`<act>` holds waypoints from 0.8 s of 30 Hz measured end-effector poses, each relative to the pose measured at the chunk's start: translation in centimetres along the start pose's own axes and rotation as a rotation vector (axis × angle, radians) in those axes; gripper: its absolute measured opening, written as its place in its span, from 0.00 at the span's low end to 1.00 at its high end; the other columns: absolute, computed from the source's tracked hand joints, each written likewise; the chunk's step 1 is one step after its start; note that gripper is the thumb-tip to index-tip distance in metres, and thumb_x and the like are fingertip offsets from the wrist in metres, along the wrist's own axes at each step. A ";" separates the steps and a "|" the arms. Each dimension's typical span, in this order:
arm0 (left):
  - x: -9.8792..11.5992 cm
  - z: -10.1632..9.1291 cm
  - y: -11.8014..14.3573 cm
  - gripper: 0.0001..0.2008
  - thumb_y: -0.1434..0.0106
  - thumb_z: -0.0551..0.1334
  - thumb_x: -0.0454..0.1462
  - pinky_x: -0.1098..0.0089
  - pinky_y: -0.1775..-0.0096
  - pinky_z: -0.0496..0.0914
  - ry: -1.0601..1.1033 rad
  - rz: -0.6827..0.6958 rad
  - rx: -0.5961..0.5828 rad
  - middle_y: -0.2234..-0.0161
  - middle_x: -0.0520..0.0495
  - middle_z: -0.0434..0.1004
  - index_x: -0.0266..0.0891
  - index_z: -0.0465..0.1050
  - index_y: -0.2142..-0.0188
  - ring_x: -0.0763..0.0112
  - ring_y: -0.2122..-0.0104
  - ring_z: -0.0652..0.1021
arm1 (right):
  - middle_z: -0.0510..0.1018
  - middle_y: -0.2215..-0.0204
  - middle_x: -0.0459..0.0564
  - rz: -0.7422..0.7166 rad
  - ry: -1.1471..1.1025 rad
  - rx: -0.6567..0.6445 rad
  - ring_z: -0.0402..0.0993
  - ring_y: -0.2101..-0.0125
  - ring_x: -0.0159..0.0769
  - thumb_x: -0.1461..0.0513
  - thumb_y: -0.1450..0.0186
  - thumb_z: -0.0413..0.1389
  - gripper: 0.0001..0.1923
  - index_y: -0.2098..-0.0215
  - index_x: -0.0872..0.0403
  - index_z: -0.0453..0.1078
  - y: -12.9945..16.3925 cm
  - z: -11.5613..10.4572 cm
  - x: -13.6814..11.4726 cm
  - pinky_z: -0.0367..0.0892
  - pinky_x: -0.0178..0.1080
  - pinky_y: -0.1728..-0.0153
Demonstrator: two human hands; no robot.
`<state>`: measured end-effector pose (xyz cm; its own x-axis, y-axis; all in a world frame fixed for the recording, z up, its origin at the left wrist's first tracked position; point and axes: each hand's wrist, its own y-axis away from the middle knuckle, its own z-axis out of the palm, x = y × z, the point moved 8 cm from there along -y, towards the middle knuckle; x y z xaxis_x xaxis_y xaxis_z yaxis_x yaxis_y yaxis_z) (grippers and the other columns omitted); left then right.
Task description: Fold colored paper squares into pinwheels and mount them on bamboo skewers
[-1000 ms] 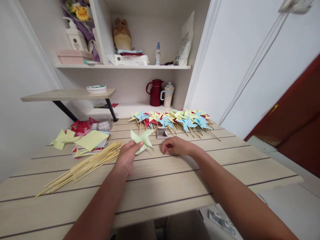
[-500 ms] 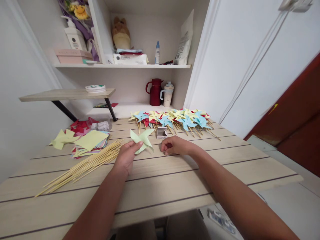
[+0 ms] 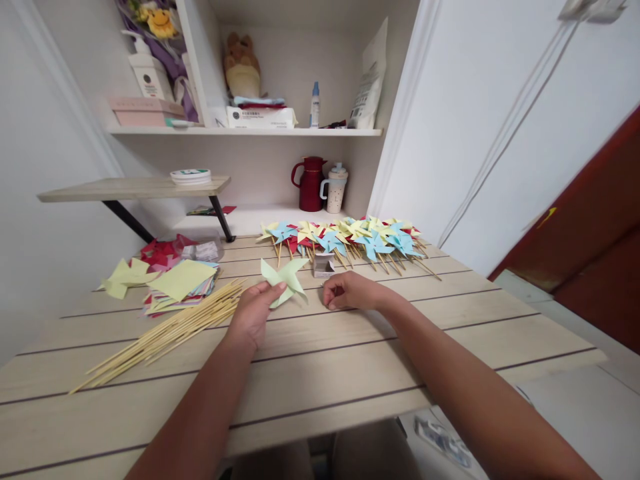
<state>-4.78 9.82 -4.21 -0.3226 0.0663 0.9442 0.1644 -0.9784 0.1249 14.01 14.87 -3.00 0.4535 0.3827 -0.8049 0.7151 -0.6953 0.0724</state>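
My left hand holds a pale green folded paper pinwheel just above the wooden table. My right hand rests on the table a little to the right of it, fingers curled and pinched together on something too small to make out. A small open white box stands just behind my right hand. A bundle of bamboo skewers lies to the left of my left hand.
A row of finished blue, yellow and red pinwheels on sticks lies along the table's back. A stack of coloured paper squares and red folded pieces sit at the left. Behind are shelves with a red jug and a mug.
My right hand has curled its fingers in slightly and shifted a touch. My left hand and the pinwheel have stayed put.
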 end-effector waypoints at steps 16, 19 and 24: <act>0.3 0.0 0.2 0.21 0.59 0.76 0.40 0.69 0.61 0.67 -0.012 0.003 0.020 0.66 0.43 0.84 0.33 0.82 0.65 0.69 0.69 0.77 | 0.71 0.78 0.42 -0.008 -0.003 -0.007 0.64 0.76 0.29 0.63 0.49 0.60 0.03 0.74 0.54 0.73 0.0 0.1 -0.3 0.57 0.32 0.74; 0.3 0.2 0.3 0.21 0.60 0.76 0.40 0.68 0.60 0.67 -0.004 0.000 0.016 0.65 0.42 0.84 0.33 0.82 0.65 0.68 0.68 0.78 | 0.71 0.79 0.42 -0.011 0.007 -0.008 0.63 0.77 0.29 0.64 0.49 0.59 0.02 0.75 0.54 0.72 0.0 0.1 -0.4 0.56 0.32 0.75; 0.3 0.3 0.3 0.20 0.59 0.76 0.39 0.68 0.60 0.68 0.009 0.008 0.002 0.65 0.42 0.84 0.34 0.82 0.64 0.67 0.68 0.78 | 0.72 0.80 0.43 -0.017 0.033 0.019 0.64 0.77 0.29 0.64 0.48 0.59 0.02 0.76 0.54 0.74 -0.3 0.3 -0.3 0.57 0.32 0.75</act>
<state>-4.58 9.63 -3.82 -0.3295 0.0567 0.9424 0.1688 -0.9786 0.1179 13.48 14.78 -2.93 0.4585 0.4144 -0.7861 0.7131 -0.6995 0.0472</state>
